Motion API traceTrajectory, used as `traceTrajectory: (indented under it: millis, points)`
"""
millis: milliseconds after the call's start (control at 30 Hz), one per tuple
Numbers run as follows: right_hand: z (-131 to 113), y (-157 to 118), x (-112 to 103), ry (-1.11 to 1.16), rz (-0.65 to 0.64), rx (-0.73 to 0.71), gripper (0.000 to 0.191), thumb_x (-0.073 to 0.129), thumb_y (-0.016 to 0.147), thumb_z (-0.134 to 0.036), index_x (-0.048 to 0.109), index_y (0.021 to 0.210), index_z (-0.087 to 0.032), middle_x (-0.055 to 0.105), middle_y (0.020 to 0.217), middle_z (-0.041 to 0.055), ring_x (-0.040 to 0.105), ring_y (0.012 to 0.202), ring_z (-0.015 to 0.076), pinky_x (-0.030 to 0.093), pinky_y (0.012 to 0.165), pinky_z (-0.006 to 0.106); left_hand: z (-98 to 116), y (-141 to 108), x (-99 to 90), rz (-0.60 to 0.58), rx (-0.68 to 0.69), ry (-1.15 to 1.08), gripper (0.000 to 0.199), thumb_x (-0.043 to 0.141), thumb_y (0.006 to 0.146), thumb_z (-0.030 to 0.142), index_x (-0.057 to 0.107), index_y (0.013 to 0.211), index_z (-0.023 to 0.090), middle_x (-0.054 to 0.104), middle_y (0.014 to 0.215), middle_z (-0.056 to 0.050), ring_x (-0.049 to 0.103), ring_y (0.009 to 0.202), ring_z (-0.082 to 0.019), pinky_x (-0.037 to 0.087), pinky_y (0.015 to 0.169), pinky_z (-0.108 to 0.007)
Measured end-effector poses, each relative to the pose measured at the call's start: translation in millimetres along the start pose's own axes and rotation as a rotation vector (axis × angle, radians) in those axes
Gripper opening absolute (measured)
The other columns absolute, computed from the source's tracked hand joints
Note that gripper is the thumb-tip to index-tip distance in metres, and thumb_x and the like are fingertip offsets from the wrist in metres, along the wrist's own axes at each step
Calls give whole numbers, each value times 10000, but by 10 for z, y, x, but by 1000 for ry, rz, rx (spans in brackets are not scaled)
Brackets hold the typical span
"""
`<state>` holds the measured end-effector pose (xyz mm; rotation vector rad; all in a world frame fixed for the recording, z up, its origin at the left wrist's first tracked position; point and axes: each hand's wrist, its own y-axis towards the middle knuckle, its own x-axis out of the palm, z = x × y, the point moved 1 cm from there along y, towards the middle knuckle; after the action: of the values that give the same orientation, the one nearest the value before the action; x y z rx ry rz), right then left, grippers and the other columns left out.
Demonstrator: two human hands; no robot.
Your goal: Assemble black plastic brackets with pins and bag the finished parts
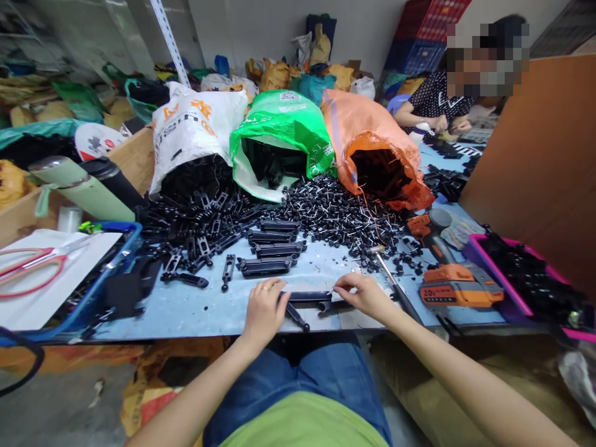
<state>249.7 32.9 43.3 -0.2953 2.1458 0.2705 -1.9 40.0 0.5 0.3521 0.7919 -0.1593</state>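
Down at our near edge, over blue jeans point(321, 385), we have both hands at work on the black bar point(308, 297), lying near the front of the blue table point(186, 310). Our left hand point(265, 305) has thumb and fingers closed on its left end; our right hand point(365, 297) pinches thumb to forefinger on a small pale piece point(330, 292), too fine for us to make out, right at the other end. A black link point(297, 315) slants out just below the bar. To the right we've got a hammer point(395, 282), then an orange drill point(449, 273). Beyond our hands, four assembled bars point(267, 266) in a stack-like row! Past those, a heap of pinned black knobs point(335, 214), then white point(198, 127), green point(284, 118) and orange bags point(372, 133), mouths facing us. Far right, a co-worker point(433, 105) sits, hands close together.
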Motion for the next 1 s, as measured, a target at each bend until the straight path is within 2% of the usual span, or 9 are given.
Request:
traceTrajectory:
  millis: [167,367,467,567,667,733,833,900,1000]
  points:
    - [-94,73,83,-249,-134,-185,224,419,883,-208,612,785,-149,612,741,72,557,740,164,429,686,269,391,89,203,-250,341,162,362,496,846,364,498,1168,197,551,1150,-103,445,1118,-268,321,961,-439]
    - [177,-123,336,-57,-34,-273,284,366,929,-293,576,1085,-183,613,1045,100,551,946,163,434,826,306,448,126,389,-371,371,208,596,563,776,486,412,1246,152,561,1085,-129,486,1027,-285,359,898,-423]
    - [350,-253,350,-186,-5,-255,418,441,873,-463,517,1195,-207,518,1221,125,520,1026,204,417,851,355,374,102,352,-364,432,263,614,540,796,483,374,1283,147,532,1153,-146,480,1050,-289,352,901,-416]
    - [452,-314,315,-417,1,-183,574,483,760,-643,605,1002,-137,603,990,149,555,881,243,422,735,346,294,118,305,-363,502,383,537,469,850,439,400,1272,114,551,1120,-169,513,987,-290,389,825,-399]
    - [382,-312,212,-465,22,-152,537,427,786,-650,582,671,-149,574,661,89,537,642,193,367,585,290,271,146,192,-330,482,407,434,353,894,440,575,1035,94,616,889,-157,560,819,-267,422,679,-359]
    - [193,-312,103,-299,36,-221,535,376,824,-629,533,604,-168,537,592,62,499,559,162,316,530,275,332,119,32,-261,454,298,451,293,913,427,607,792,127,608,720,-121,563,693,-223,415,601,-321]
    - [-275,-332,29,258,-10,-405,546,268,872,-602,469,571,-193,439,492,9,426,472,130,274,489,268,559,-30,-265,-161,509,-123,491,229,929,418,538,638,170,548,560,-53,511,533,-148,382,516,-264]
    - [-627,-323,151,661,13,-438,514,254,881,-581,458,596,-205,379,468,-12,381,447,123,273,475,263,749,-169,-401,-103,525,-420,515,188,934,432,509,623,177,506,508,-24,473,478,-121,366,489,-245]
    - [-1018,-199,593,1058,318,-272,429,258,863,-587,513,850,-243,487,676,22,476,610,162,386,564,294,925,-352,-430,128,442,-636,523,172,931,466,537,696,175,540,560,-32,519,527,-123,413,530,-248]
